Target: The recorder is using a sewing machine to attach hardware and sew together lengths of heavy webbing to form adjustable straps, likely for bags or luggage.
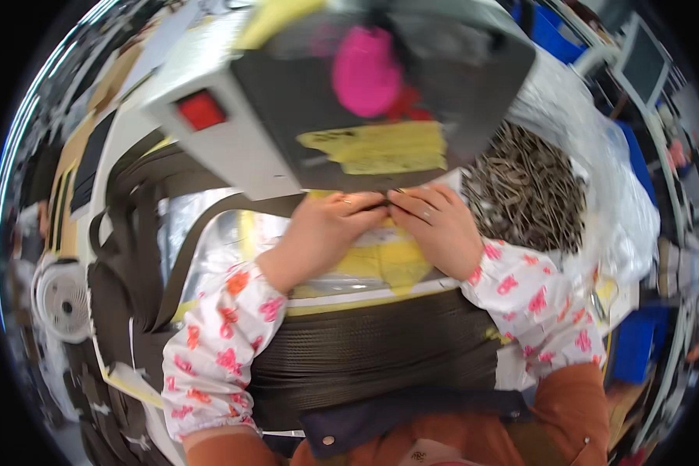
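Both hands meet under the lower front edge of a grey and white machine (276, 147). A dark olive webbing strap (233, 203) runs in from the left and passes behind my left hand (322, 233), whose fingers are closed on it. My right hand (440, 231) has its fingers pinched together beside the left fingertips. A small dark bit shows between the two hands, too little of it to name. Beneath them is a work surface with yellow tape (388, 264) and clear film.
Loops of webbing (136, 256) hang at the left. To the right, a heap of small dark looped pieces (524, 186) lies by clear plastic sheeting (617, 194). Stacked webbing (373, 349) spans the space before my body. A white fan (62, 303) stands far left, a blue bin (638, 346) at right.
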Available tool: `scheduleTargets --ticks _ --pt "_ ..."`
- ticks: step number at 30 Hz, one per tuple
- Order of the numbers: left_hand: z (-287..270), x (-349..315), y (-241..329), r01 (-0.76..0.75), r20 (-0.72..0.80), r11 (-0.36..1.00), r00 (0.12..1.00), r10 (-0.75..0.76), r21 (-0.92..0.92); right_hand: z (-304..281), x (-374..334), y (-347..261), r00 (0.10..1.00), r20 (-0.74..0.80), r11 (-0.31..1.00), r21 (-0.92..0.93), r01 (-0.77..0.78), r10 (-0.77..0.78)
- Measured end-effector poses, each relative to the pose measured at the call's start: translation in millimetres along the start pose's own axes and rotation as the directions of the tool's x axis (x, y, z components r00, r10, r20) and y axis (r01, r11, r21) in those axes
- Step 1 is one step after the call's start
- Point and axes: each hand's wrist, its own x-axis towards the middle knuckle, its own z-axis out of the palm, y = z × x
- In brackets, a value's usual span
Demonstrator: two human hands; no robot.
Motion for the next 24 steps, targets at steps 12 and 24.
scheduleTargets --ticks 12,24 --pt "4 -1 7 0.123 -0.025 0.979 0.991 -0.129 -0.160 -13 8 -5 0.999 -0.050 1.000 -0.008 0.004 -0.004" --pt "-10 2 9 0.203 0.063 0.978 0.978 -0.200 -0.051 -6 1 -2 0.998 -0.031 0.998 0.033 -0.054 0.055"
